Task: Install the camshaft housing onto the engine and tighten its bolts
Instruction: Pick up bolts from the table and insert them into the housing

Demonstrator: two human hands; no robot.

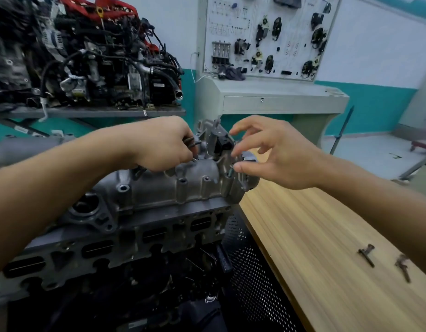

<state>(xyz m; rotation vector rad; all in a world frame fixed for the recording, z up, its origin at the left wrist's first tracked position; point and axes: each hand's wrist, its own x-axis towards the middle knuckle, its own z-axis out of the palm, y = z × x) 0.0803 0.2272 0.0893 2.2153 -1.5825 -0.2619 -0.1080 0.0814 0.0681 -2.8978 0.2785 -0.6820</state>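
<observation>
Nearest, left hand [164, 142] curled tight around a bunch of bolts [189, 143], just over the far end of the camshaft housing [195, 185]. Right hand [279, 154] alongside, fingers spread and loosely bent, gripping nothing, thumb tip just beside a single bolt [231, 173] standing in the housing's end. Housing seated on top of the engine [135, 238], left of a wooden bench [315, 248] with two rusty bolts [366, 255].

Teal-and-white wall [379, 68], wooden workbench [327, 236]

you're standing in an automotive training workshop: a wired engine on a stand [87, 68], a wall display board of car parts [267, 37], a wooden workbench [327, 236].
</observation>
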